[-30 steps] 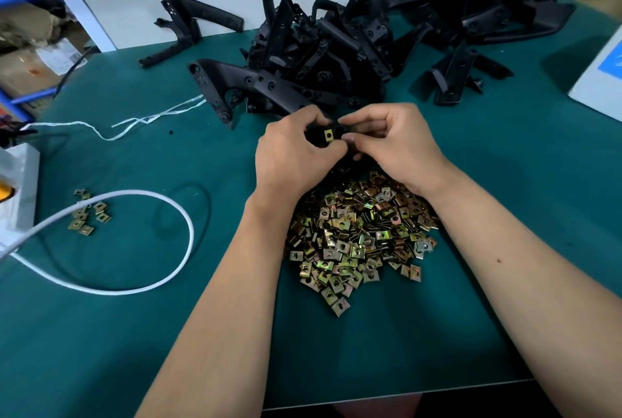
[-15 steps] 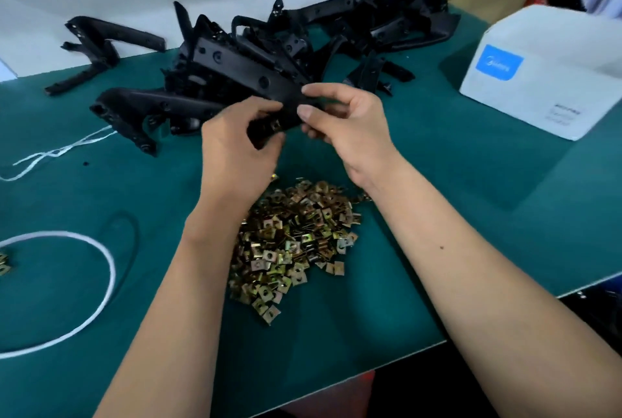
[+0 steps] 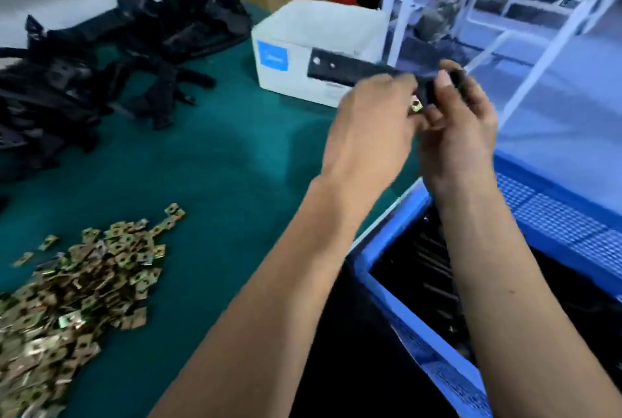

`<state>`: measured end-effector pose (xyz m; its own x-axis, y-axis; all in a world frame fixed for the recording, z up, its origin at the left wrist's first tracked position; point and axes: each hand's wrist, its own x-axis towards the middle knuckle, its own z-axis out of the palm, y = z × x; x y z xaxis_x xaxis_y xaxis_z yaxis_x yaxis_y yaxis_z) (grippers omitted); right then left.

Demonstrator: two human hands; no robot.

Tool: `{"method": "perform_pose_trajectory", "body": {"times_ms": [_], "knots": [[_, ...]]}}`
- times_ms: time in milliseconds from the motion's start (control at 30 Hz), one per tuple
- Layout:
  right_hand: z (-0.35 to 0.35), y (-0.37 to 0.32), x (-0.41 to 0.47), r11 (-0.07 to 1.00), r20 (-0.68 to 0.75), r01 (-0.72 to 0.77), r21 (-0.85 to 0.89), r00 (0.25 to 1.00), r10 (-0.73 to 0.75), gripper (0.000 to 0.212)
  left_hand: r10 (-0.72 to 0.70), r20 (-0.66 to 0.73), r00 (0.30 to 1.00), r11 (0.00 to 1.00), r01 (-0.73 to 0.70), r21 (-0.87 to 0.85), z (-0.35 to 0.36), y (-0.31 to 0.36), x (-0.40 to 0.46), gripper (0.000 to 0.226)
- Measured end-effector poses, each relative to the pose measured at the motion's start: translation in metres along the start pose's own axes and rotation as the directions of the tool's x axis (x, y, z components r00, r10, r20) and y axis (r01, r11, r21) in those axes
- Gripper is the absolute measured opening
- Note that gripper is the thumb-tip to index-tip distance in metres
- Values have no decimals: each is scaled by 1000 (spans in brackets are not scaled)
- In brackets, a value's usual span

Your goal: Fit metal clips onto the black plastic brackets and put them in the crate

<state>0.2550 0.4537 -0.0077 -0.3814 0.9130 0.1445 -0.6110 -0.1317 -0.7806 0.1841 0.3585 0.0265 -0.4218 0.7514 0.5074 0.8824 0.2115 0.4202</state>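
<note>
A black bracket [image 3: 350,71] with a metal clip [image 3: 416,105] fitted is gripped by the left hand [image 3: 370,128] and right hand [image 3: 461,128], held above the green surface [image 3: 215,161] edge beside the blue crate [image 3: 397,225].

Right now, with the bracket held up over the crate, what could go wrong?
1. The metal clip shows only between the fingertips at the bracket; if it is not fully seated, it may drop off into the blue crate.
2. The bracket's long end sticks out toward the white box and could knock it as the left hand and right hand swing.
</note>
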Motion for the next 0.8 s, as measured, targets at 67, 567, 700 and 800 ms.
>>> {"method": "perform_pose_trajectory", "body": {"times_ms": [67,567,700,800], "knots": [[-51,-16,10,1000,-140,19,-8,990,-20,13,72,122,990,996,-66,-55,41,33,3,28],[-299,37,-2,606,-759,-669,-431,632,158,28,46,748,662,999,-15,-49,201,54,-68,42],[-292,34,-4,423,-799,-739,-525,599,55,25,16,679,734,990,83,-113,196,57,-61,38],[-264,25,-1,343,-738,-676,-652,670,-81,28,3,572,820,972,132,-194,184,66,-42,28]]}}
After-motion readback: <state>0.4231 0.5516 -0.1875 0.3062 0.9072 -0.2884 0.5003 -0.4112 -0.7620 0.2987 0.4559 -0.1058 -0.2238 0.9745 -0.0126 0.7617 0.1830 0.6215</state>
